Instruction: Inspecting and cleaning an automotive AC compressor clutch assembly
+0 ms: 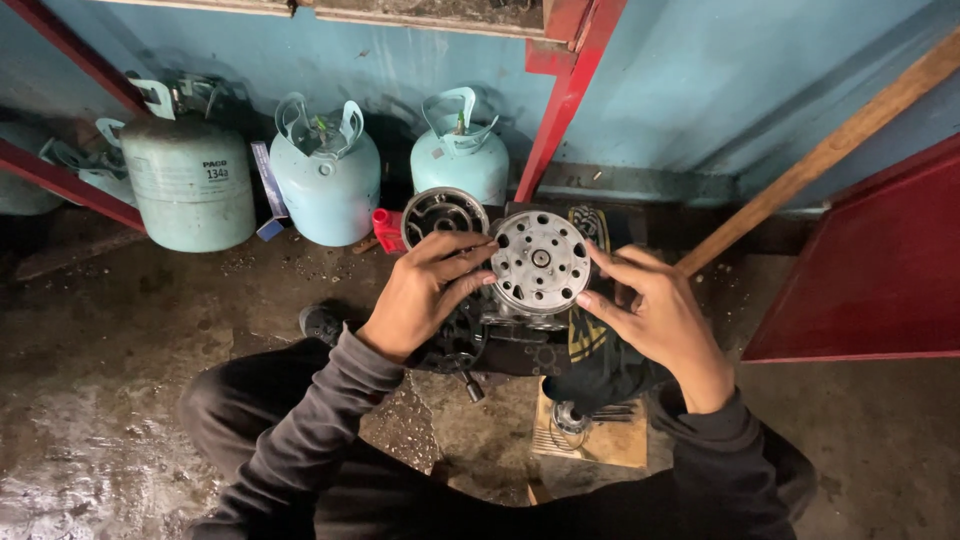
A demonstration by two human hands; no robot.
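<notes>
You have three pale green gas cylinders standing whole at eleven o'clock: one [190,185], a second [327,172], a third [460,150], with part of a fourth [85,160] behind. Two round metal discs: a drilled plate [540,262] at centre, a pulley [440,213] just beside it at ten o'clock. One red cap [386,228].

The round metal disc [541,262] sits at picture centre on top of the compressor body [500,335]. The left hand [425,290] lies at its nine o'clock, the right hand [655,315] at its four o'clock (both touching its rim). A second wheel [440,213] stands at ten o'clock, behind the left hand. Three gas cylinders [325,180] line the wall farther toward ten o'clock. A cardboard piece [595,440] lies at six o'clock.
</notes>
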